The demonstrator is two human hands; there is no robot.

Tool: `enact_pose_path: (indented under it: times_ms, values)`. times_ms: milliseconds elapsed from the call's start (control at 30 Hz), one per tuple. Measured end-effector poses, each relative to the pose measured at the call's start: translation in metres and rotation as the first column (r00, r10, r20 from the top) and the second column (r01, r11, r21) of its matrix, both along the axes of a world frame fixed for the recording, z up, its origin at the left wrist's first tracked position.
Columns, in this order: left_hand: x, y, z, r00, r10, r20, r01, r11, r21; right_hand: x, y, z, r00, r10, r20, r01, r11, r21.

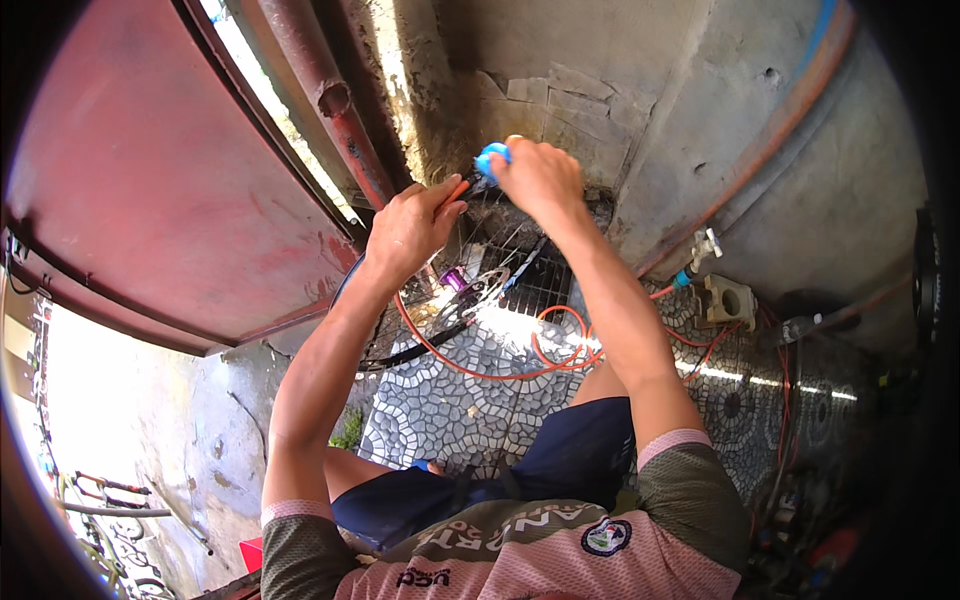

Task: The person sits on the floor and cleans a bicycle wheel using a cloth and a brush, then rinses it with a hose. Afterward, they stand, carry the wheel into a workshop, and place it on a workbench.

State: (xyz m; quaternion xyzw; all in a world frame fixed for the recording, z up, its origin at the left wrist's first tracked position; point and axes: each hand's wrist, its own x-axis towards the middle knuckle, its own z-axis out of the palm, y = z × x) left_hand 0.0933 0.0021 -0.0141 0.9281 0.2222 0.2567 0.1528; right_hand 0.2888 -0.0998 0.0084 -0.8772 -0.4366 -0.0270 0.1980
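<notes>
Blue brush grasped in the right hand, orange hose clasped in the left hand, both at the far side of the wheel. Scrubbing seems in hand; the next stroke calls for steady aim.

Bottom centre, the shirt bears pale lettering, dark lettering and a round badge, probably lettered, though too small to read.
</notes>
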Motion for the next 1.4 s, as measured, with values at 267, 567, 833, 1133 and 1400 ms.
enact_pose_path:
  times_ms: [267, 567, 833, 1133, 1400]
  values:
    - [-0.019, -0.008, 0.007, 1.0, -0.014, -0.001, 0.014, 0.999, -0.047, 0.112, -0.029, -0.069, 0.954, -0.236, -0.186, 0.21, 0.966, -0.149]
    - [-0.003, -0.014, 0.01, 0.995, 0.049, -0.081, -0.051, 0.999, -0.019, 0.058, -0.011, -0.041, 0.984, -0.16, -0.081, 0.161, 0.987, 0.005]
    - [0.014, -0.022, 0.01, 0.99, 0.055, -0.13, -0.059, 0.998, -0.025, 0.01, -0.022, -0.009, 0.995, -0.098, 0.003, 0.097, 0.994, 0.052]
    - [0.03, -0.015, 0.007, 0.996, 0.033, -0.08, -0.033, 0.999, 0.007, 0.025, -0.016, -0.007, 0.993, -0.117, 0.026, 0.116, 0.993, 0.032]
    - [0.027, -0.016, 0.008, 0.995, 0.028, -0.097, -0.027, 1.0, 0.002, 0.048, -0.019, -0.033, 0.992, -0.08, 0.098, 0.064, 0.986, 0.155]
